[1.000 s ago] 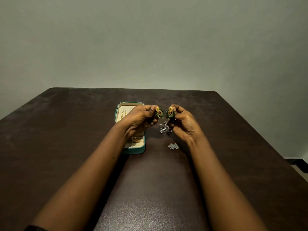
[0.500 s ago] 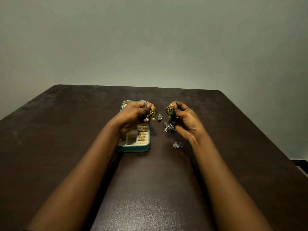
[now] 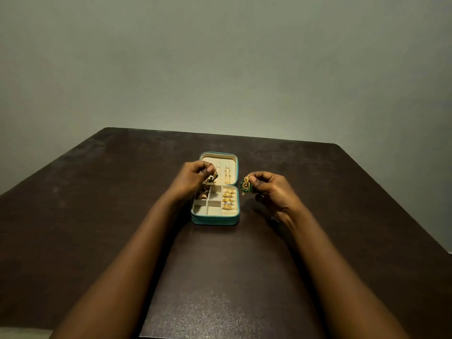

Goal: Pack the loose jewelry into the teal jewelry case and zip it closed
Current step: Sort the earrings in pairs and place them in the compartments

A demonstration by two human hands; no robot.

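Note:
The teal jewelry case (image 3: 215, 220) lies open on the dark table, its cream lid flat at the back with gold chains (image 3: 227, 174) in it. Several gold rings (image 3: 228, 199) fill the right column of its tray. My left hand (image 3: 193, 177) hovers over the case's left side and pinches a green-and-gold earring (image 3: 212, 178), mostly hidden by my fingers. Just right of the case, my right hand (image 3: 271, 189) pinches the matching green-and-gold earring (image 3: 245, 185) in the air. The silver pieces are hidden behind my right hand.
The dark brown table (image 3: 97, 204) reaches a grey wall at the back. Its right edge falls away near a strip of floor (image 3: 448, 250). More gold pieces (image 3: 203, 195) lie in the tray's back left compartment.
My left hand has carried its earring leftward over the open case. My right hand has held its earring near the case's right side. The view has shifted, so the case sits more central.

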